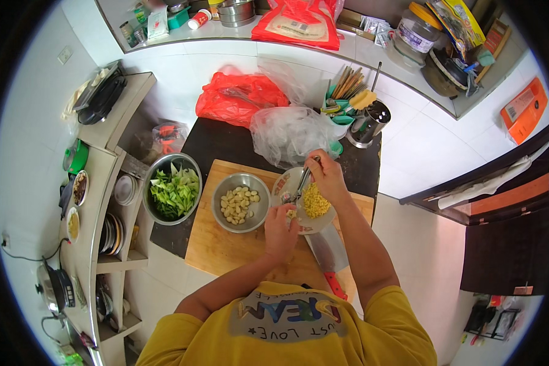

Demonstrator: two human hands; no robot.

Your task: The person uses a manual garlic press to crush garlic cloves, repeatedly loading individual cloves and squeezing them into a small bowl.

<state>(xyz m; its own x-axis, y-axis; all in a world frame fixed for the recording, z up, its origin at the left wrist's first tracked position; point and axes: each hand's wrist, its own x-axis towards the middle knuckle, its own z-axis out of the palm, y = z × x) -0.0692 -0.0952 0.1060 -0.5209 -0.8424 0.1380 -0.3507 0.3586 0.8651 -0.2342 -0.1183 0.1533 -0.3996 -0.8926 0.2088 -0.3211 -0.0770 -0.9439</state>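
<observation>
My right hand point(327, 176) grips the handles of a metal garlic press point(304, 180), tilted over a patterned plate point(281, 180). The press head points down towards my left hand point(281, 231), whose fingers curl at the plate's left edge. Pale garlic bits show by those fingertips; whether they are pinched is unclear. On the plate's right side lies a heap of minced garlic point(316, 201). Peeled garlic cloves point(238, 204) fill part of a steel bowl point(216, 190) to the left. Bowl and plate rest on a wooden cutting board point(238, 256). A cleaver point(328, 251) with a red handle lies below the plate.
A larger steel bowl point(147, 201) of cut greens stands left of the board on the dark table point(169, 239). Behind are a red plastic bag point(240, 98), a clear bag point(293, 135), a utensil holder point(343, 120) and a steel cylinder point(370, 121). Shelves point(96, 219) line the left.
</observation>
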